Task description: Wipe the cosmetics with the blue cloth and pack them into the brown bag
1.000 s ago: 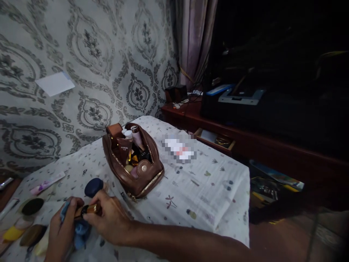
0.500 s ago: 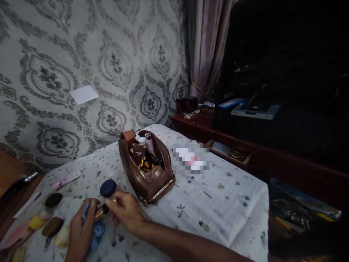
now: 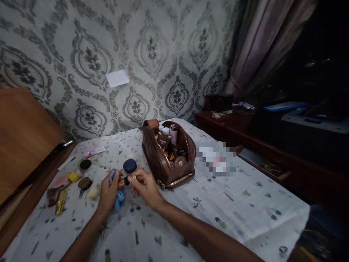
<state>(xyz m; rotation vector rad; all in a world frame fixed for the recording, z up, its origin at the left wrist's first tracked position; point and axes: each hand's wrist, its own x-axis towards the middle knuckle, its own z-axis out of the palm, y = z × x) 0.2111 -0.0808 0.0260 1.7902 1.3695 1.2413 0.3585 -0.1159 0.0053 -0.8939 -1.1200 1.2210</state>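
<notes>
My left hand [image 3: 109, 189] is closed round a slim gold-and-black cosmetic tube [image 3: 121, 183], with a crumpled blue cloth [image 3: 119, 201] bunched in and below its fingers. The fingers of my right hand [image 3: 145, 187] pinch the tube's other end, where a bit of gold shows; the fingers partly hide it. Just behind my hands stands a jar with a dark blue lid [image 3: 130, 166]. A brown makeup bag [image 3: 167, 171] lies unzipped beyond my right hand, with several bottles, a brown tube [image 3: 164, 139] and a black case [image 3: 181, 152] inside.
Left of my hands lie a gold lipstick case [image 3: 60, 202], round dark compacts [image 3: 84, 183], a pink item [image 3: 60, 181] and a pale puff [image 3: 93, 191]. A pink-white tube [image 3: 94, 151] rests farther back. A brown wooden panel [image 3: 27, 138] borders the left; an open drawer [image 3: 261, 163] the right.
The view has turned left, so everything sits farther right in the picture and the gold lipstick case shows fully. Both hands remain together on the cosmetic tube.
</notes>
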